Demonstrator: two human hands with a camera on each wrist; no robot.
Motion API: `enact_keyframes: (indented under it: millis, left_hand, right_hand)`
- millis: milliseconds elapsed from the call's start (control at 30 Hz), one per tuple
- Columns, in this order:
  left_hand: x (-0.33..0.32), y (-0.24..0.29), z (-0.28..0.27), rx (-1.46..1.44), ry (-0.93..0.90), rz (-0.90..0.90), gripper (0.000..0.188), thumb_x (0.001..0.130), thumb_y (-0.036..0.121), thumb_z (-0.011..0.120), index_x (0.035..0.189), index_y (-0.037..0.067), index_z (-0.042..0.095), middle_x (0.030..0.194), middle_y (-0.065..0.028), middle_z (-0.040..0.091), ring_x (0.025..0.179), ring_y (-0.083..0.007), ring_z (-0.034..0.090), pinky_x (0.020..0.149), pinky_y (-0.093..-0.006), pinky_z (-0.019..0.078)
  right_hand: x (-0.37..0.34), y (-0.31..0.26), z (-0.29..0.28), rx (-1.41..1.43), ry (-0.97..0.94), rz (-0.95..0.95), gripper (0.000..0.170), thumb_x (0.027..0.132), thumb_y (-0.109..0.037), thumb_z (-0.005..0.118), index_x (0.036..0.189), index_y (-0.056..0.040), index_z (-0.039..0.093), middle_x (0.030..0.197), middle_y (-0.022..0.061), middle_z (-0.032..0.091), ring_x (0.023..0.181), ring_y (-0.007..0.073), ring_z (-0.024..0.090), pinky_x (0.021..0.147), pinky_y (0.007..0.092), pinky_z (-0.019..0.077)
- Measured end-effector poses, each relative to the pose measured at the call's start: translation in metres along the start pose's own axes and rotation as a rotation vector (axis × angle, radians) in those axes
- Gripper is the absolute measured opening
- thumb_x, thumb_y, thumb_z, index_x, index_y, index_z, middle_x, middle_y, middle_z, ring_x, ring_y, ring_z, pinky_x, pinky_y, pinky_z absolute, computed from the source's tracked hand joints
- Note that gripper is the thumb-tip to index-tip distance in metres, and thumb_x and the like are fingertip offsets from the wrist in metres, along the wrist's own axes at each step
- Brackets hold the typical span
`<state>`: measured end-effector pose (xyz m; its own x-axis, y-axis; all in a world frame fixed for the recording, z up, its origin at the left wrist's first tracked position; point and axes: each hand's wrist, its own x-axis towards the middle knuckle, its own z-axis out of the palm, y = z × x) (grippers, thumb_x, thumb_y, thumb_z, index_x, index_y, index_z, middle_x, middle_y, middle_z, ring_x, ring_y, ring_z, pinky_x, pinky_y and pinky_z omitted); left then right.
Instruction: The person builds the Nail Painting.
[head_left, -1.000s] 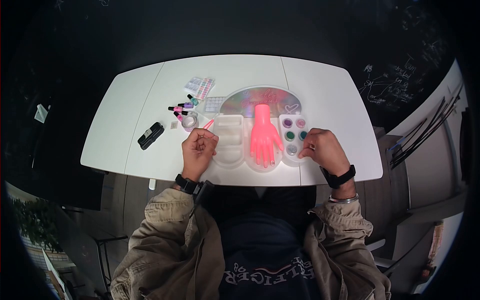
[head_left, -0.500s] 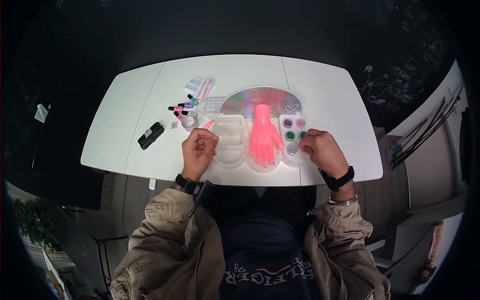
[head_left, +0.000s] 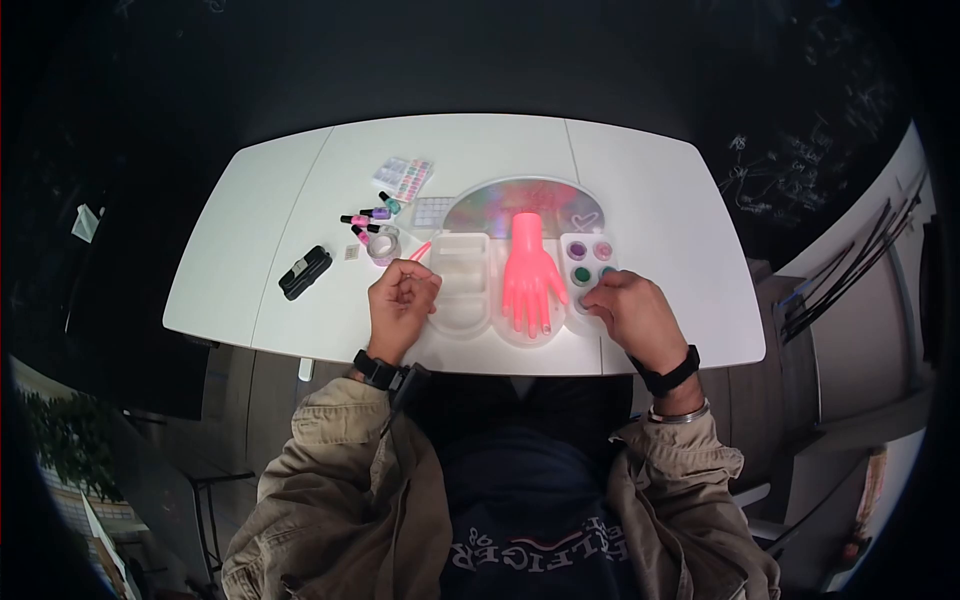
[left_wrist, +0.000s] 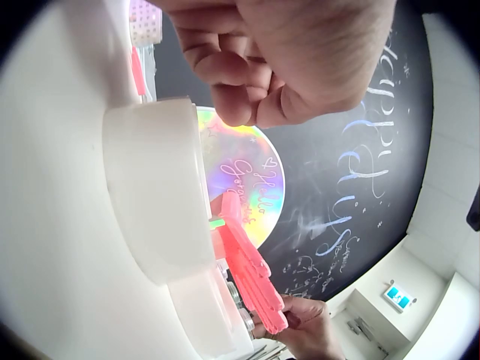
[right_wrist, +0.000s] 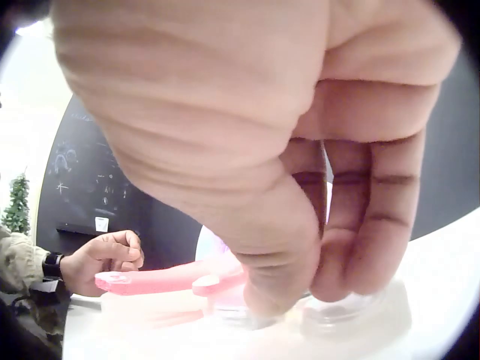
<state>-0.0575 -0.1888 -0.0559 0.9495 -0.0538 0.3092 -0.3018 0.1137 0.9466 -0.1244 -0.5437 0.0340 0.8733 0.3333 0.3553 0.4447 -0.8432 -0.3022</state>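
Note:
My right hand (head_left: 645, 318) reaches down over a small clear jar of silver bits (head_left: 583, 303) at the near end of the tray's right section. Its thumb (right_wrist: 281, 277) and fingers (right_wrist: 375, 247) point down right at the rim; I cannot tell whether they pinch anything. My left hand (head_left: 402, 308) hangs by the left edge of the white tray (head_left: 462, 318), fingers loosely curled, nothing seen in them. Between the hands a pink model hand (head_left: 532, 280) lies on the tray's middle section, a small pale spot on one nail. Purple (head_left: 577, 251), pink (head_left: 602, 251) and green (head_left: 581, 275) jars sit near my right hand.
A shiny half-round panel (head_left: 480, 208) stands behind the model hand. To the left are nail polish bottles (head_left: 378, 213), a roundish clear container (head_left: 384, 246), pink tweezers-like sticks (head_left: 421, 251), a sticker sheet (head_left: 412, 180), a clear grid case (head_left: 432, 211) and a black case (head_left: 305, 272).
My right hand has moved left from beside the silver jar to over it, now covering most of it. My left hand keeps its place by the tray. The head view tilts slightly.

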Motion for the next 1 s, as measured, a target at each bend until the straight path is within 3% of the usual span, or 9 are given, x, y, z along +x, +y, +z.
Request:
enact_keyframes:
  millis: [133, 433, 533, 733, 767, 867, 1000]
  left_hand:
    - [0.001, -0.002, -0.002, 0.018, -0.017, -0.018, 0.012, 0.103, -0.002, 0.075, 0.112, 0.001, 0.067, 0.085, -0.0009, 0.074, 0.071, -0.0027, 0.066, 0.065, -0.0216, 0.0571]
    - [0.002, -0.013, -0.002, 0.085, -0.107, -0.024, 0.010, 0.102, 0.000, 0.080, 0.104, 0.005, 0.072, 0.078, 0.0082, 0.062, 0.065, 0.0028, 0.049, 0.059, -0.0180, 0.0381]
    - [0.001, -0.011, 0.000, 0.164, -0.141, 0.000, 0.008, 0.102, 0.002, 0.080, 0.104, 0.005, 0.073, 0.079, 0.0089, 0.062, 0.066, 0.0029, 0.046, 0.060, -0.0179, 0.0387]
    - [-0.002, -0.010, -0.002, 0.168, -0.306, 0.012, 0.005, 0.104, 0.006, 0.079, 0.106, 0.006, 0.075, 0.086, 0.0074, 0.067, 0.074, 0.0013, 0.054, 0.067, -0.0194, 0.0443]
    - [-0.002, -0.009, -0.005, 0.166, -0.361, -0.013, 0.008, 0.105, 0.003, 0.079, 0.111, 0.006, 0.074, 0.098, 0.0046, 0.072, 0.083, -0.0005, 0.058, 0.075, -0.0200, 0.0474]
    - [0.000, -0.005, -0.006, 0.258, -0.438, -0.013, 0.008, 0.105, 0.005, 0.079, 0.113, 0.005, 0.075, 0.100, 0.0042, 0.073, 0.082, -0.0012, 0.058, 0.075, -0.0203, 0.0482]
    - [0.001, -0.011, -0.001, 0.252, -0.474, 0.046, 0.013, 0.106, 0.008, 0.078, 0.119, 0.006, 0.076, 0.104, 0.0029, 0.074, 0.087, -0.0044, 0.061, 0.081, -0.0232, 0.0512]
  right_hand:
    - [0.000, -0.005, 0.007, -0.065, 0.009, -0.015, 0.005, 0.087, -0.008, 0.074, 0.085, -0.0056, 0.078, 0.089, 0.0123, 0.072, 0.092, 0.0354, 0.074, 0.077, 0.0485, 0.0615]
    - [-0.001, -0.016, 0.012, -0.156, -0.010, -0.007, 0.005, 0.078, 0.001, 0.069, 0.076, -0.0026, 0.071, 0.087, 0.0147, 0.070, 0.089, 0.0378, 0.071, 0.075, 0.0502, 0.0613]
    - [-0.004, -0.015, 0.011, -0.120, -0.016, 0.008, 0.004, 0.080, 0.000, 0.071, 0.079, -0.0032, 0.072, 0.087, 0.0141, 0.070, 0.090, 0.0380, 0.072, 0.074, 0.0501, 0.0611]
    - [-0.017, -0.011, 0.016, -0.035, 0.080, 0.076, 0.004, 0.083, -0.001, 0.076, 0.083, -0.0050, 0.076, 0.084, 0.0123, 0.068, 0.084, 0.0376, 0.071, 0.072, 0.0500, 0.0594]
    - [-0.018, -0.008, 0.018, -0.044, 0.097, 0.071, 0.005, 0.082, 0.000, 0.077, 0.084, -0.0053, 0.077, 0.083, 0.0123, 0.068, 0.082, 0.0373, 0.071, 0.071, 0.0499, 0.0588]
    - [-0.021, -0.004, 0.019, -0.059, 0.063, 0.101, 0.007, 0.081, 0.000, 0.077, 0.085, -0.0056, 0.077, 0.082, 0.0121, 0.068, 0.082, 0.0370, 0.071, 0.071, 0.0495, 0.0588]
    - [-0.027, -0.008, 0.015, -0.044, 0.153, 0.101, 0.007, 0.084, 0.000, 0.081, 0.090, -0.0047, 0.080, 0.085, 0.0127, 0.071, 0.079, 0.0369, 0.070, 0.069, 0.0477, 0.0577]
